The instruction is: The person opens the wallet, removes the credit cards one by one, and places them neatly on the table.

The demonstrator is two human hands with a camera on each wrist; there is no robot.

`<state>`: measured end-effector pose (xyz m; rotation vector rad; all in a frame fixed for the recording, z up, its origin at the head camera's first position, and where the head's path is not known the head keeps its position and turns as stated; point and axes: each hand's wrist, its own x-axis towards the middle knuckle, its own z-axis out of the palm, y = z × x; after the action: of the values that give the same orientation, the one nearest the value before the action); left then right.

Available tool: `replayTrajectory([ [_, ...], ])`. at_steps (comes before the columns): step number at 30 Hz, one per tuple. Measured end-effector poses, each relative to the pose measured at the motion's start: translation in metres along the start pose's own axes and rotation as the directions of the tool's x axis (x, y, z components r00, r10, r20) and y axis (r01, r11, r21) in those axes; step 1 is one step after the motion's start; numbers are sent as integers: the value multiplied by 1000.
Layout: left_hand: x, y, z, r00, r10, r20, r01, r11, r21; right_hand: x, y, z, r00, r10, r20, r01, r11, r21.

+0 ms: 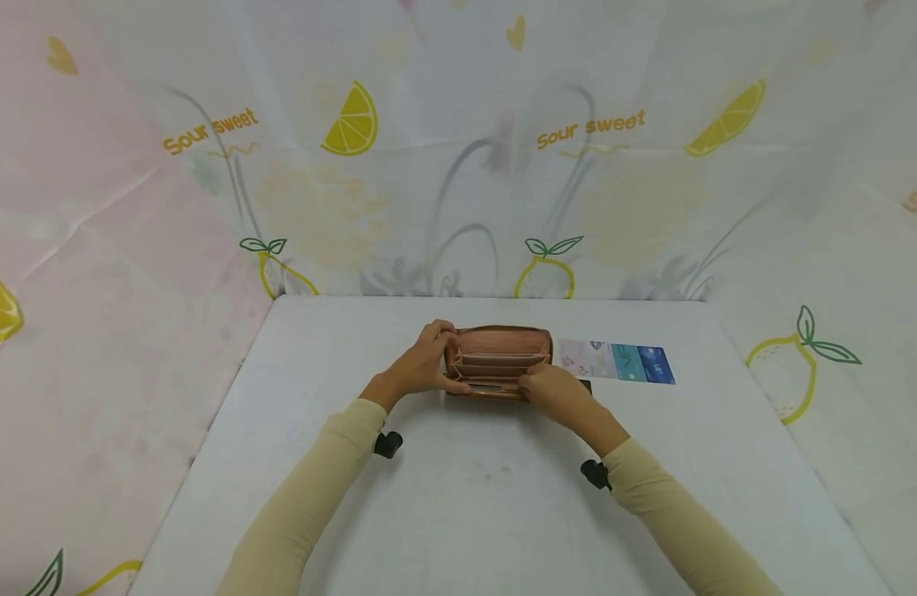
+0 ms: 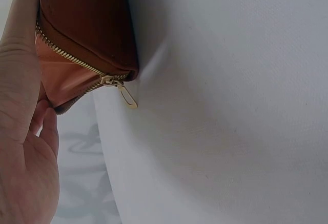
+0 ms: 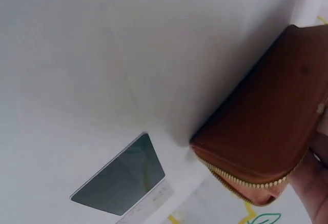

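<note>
Counter [image 1: 473, 497], white. Wallet [image 1: 503, 340], brown, unzipped, gaping, towards counter's far edge. Left hand [image 1: 427, 364], curled round wallet's left end. Right hand [image 1: 563, 397], fingers bent at its right front; grip cannot be told. Card row [image 1: 615, 362], right of wallet. Zip pull [image 2: 127, 96], gold-coloured.

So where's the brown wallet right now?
In the head view, the brown wallet is just below centre, between the left grip and right grip, left of the colourful cards.
</note>
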<state>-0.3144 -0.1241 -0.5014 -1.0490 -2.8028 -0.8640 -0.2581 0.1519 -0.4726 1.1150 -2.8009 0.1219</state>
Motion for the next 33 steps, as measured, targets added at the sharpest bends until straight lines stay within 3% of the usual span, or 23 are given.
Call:
replayTrajectory([
  [5, -2, 0, 2, 1000, 2, 5, -2, 1000, -3, -2, 4, -2, 999, 47, 28, -51, 987, 153],
  [9, -2, 1, 2, 1000, 6, 3, -6, 1000, 5, -2, 5, -3, 999, 44, 28, -48, 982, 185],
  [13, 0, 2, 2, 1000, 5, 12, -5, 1000, 25, -1, 3, -5, 998, 41, 45, -47, 991, 129],
  [17, 1, 3, 1, 1000, 11, 15, -11, 1000, 21, -1, -4, -8, 997, 44, 62, -44, 999, 11],
  [23, 0, 2, -1, 999, -28, 16, 28, 1000, 3, 2, -14, -4, 997, 40, 71, -29, 989, -148],
  [28, -1, 0, 0, 999, -26, 30, 26, 1000, 16, 0, -15, 3, 999, 40, 2, -39, 986, -163],
  [33, -1, 3, -2, 998, -40, 41, 39, 999, 22, -3, -14, 3, 997, -18, -69, 6, 985, -170],
])
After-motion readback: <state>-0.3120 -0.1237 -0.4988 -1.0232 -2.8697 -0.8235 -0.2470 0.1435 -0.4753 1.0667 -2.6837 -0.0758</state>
